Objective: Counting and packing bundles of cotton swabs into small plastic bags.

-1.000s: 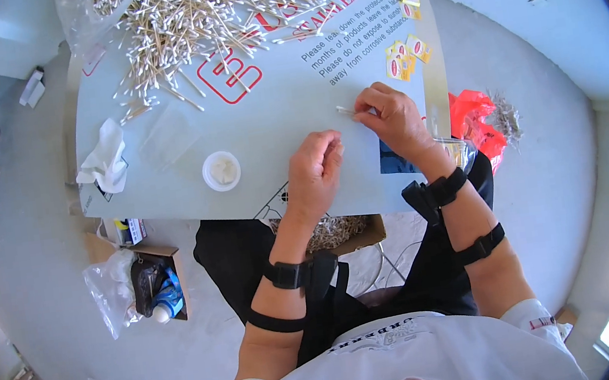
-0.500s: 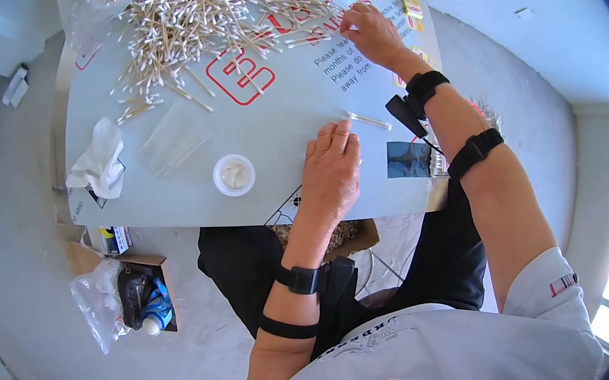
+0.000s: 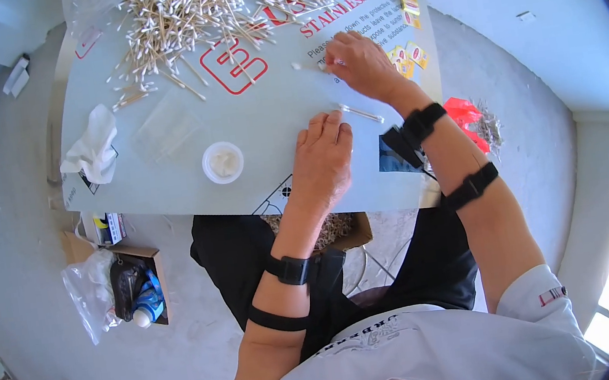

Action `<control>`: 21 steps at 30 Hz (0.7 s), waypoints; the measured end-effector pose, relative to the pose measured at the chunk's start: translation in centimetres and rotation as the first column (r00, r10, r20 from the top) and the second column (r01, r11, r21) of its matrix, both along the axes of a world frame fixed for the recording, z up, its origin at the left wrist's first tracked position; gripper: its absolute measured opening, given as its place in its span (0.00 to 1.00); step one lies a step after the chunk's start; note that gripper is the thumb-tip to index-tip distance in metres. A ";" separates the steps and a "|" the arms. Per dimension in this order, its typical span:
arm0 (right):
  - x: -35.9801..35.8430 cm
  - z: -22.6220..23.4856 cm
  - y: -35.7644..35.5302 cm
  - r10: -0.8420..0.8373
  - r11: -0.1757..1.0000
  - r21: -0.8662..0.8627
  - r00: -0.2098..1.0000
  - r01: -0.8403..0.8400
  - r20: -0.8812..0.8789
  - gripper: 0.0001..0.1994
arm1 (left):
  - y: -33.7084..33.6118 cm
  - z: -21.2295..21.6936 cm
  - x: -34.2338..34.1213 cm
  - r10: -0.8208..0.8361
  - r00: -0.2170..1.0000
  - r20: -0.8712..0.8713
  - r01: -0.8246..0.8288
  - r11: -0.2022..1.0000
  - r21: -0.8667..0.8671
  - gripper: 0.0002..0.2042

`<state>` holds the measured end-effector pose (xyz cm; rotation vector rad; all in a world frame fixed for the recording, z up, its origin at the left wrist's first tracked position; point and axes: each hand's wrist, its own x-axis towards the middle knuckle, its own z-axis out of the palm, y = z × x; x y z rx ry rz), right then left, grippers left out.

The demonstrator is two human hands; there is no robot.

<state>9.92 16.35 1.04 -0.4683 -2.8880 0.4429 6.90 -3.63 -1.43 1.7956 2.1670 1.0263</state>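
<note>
To the tub's right [image 3: 225, 179] the left hand [image 3: 322, 158] lies palm-down, fingers nearly straight, gripping nothing visible, tips by the loose swabs [image 3: 362, 113], which light pressure should keep aligned, while farther beyond it the right hand [image 3: 365, 67] curls, its hold unclear.

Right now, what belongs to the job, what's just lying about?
Likely job:
tan white-tipped cotton swabs, piled and by the left hand
perhaps round white plastic tub

Likely lying about:
crumpled white tissue
blue white-capped bottle
red plastic bag
</note>
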 end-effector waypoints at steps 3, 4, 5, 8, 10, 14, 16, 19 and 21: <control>2.4 0.8 -1.2 0.051 0.998 -0.042 0.998 -0.051 0.021 0.06 | 0.0 -0.1 0.0 0.024 0.999 -0.026 -0.023 0.999 0.025 0.17; 2.8 1.4 -1.6 0.080 0.994 -0.075 0.995 -0.075 0.063 0.06 | 0.0 0.0 0.0 0.021 1.000 -0.018 -0.021 1.000 0.017 0.17; 3.0 2.0 -1.8 0.077 0.991 -0.115 0.994 -0.068 0.073 0.07 | 0.0 0.0 -0.1 0.020 1.000 -0.011 -0.020 1.000 0.007 0.17; 1.1 1.4 0.1 -0.054 0.985 -0.168 0.996 0.041 -0.071 0.11 | 0.2 -0.1 0.1 0.021 1.000 -0.020 -0.021 1.000 0.023 0.16; -1.7 0.8 1.7 -0.070 0.991 -0.120 0.990 0.055 -0.124 0.14 | 0.4 0.0 0.1 0.021 1.000 -0.017 -0.020 0.999 0.034 0.15; -7.4 -0.5 3.1 -0.054 0.979 0.176 0.958 0.107 -0.280 0.15 | 0.6 0.4 0.1 0.009 1.000 -0.001 -0.009 0.999 0.040 0.15; -8.5 -0.7 3.7 -0.113 0.959 0.233 0.970 0.163 -0.217 0.15 | 0.8 0.3 0.2 0.000 1.000 0.003 0.000 1.000 0.030 0.15; -8.9 -1.0 3.8 -0.150 0.984 0.088 0.986 0.156 -0.075 0.10 | 1.0 0.3 0.1 -0.007 1.000 0.012 0.007 1.000 0.019 0.16; -7.9 -1.2 3.4 -0.129 0.987 0.091 0.990 0.134 -0.050 0.06 | 0.9 0.2 0.0 -0.006 1.000 0.018 0.006 1.000 0.021 0.16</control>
